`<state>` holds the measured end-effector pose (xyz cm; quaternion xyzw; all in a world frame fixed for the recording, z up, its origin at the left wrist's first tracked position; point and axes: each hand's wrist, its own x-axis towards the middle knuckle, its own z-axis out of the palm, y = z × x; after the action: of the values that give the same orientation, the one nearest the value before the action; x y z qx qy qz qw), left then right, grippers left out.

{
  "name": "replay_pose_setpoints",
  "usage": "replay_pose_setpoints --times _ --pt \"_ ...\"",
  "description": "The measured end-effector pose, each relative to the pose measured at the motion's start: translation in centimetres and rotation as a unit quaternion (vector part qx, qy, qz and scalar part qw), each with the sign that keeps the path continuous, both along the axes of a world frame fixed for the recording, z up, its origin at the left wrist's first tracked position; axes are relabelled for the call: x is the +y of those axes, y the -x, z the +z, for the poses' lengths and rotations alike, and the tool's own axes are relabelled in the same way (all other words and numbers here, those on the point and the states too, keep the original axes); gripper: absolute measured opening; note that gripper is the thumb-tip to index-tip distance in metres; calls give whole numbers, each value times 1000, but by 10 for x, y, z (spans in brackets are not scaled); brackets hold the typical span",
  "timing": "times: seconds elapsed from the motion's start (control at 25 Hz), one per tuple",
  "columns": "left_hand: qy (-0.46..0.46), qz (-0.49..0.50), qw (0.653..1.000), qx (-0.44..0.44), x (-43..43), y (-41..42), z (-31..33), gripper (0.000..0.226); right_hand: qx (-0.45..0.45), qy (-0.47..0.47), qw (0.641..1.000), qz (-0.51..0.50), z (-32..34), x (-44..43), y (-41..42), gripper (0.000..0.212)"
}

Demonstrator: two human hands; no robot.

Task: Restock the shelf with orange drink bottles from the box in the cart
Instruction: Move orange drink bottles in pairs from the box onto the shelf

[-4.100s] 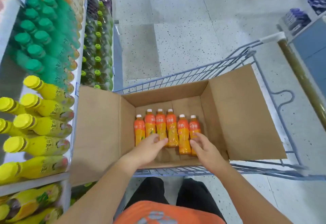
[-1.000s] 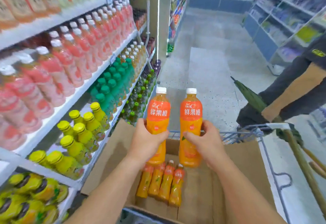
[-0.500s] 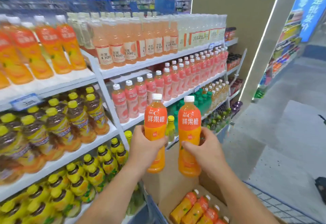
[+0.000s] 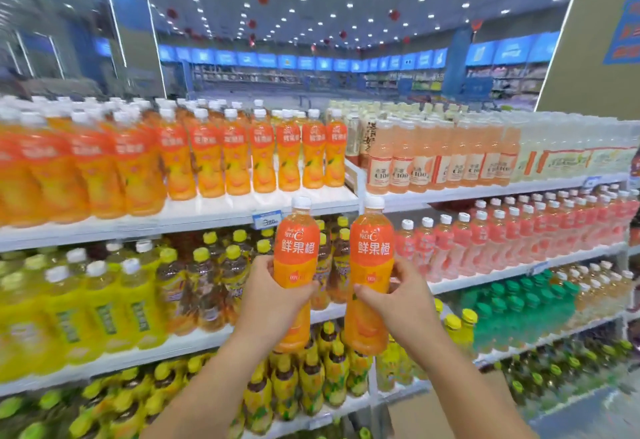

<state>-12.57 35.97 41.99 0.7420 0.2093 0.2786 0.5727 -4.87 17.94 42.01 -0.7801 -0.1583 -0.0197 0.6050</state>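
left hand [image 4: 273,296] and right hand [image 4: 398,296]: fingers and thumb of each clamped round the waist of one bottle. left bottle [image 4: 296,255] and right bottle [image 4: 372,255] are upright, side by side, not touching.

change: a second ago both bottles hung just over the box with the aisle ahead. now the view has swung square onto the shelving and the bottles are higher, caps level with the lip of the top shelf [image 4: 207,212]. box and cart have dropped out of frame. pick looks done, so this is the carry-to-place step, two bottles this trip.

materials: clear plastic, pinched waist, rounded shoulder, white ribbed screw cap, glossy orange sleeve with white characters. likely slick, and the waist gives the grip.

further back: white flat shelf boards, price tag [image 4: 266,220] on the lip. orange row [image 4: 235,158] of matching bottles stands back from the edge with bare board in front. probable drop spot.
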Motion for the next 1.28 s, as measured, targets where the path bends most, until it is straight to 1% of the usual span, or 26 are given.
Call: replay_pose_setpoints --times 0.12,0.28,0.44,0.6,0.8,1.0,1.12,1.28 --pt "-11 32 999 -15 57 13 15 56 -21 3 999 33 12 61 0 38" --pt "-32 65 997 -30 131 20 32 54 -40 7 998 48 32 140 -5 48" --pt "-65 61 995 -48 194 14 50 53 -56 -8 996 68 48 204 -16 35" --pt "-88 58 993 -55 240 1 61 52 -56 -24 995 82 59 254 -34 35" --pt "-70 74 993 -59 275 -27 65 45 -74 -19 991 111 71 301 -69 35" --pt "-53 108 989 -86 289 -62 76 48 -86 -19 986 143 78 333 -112 35" --pt "-61 127 985 -95 297 -86 81 48 -87 -31 982 166 79 350 -132 38" --pt "-54 129 985 -103 304 -108 75 48 -79 -40 977 192 70 370 -150 38"
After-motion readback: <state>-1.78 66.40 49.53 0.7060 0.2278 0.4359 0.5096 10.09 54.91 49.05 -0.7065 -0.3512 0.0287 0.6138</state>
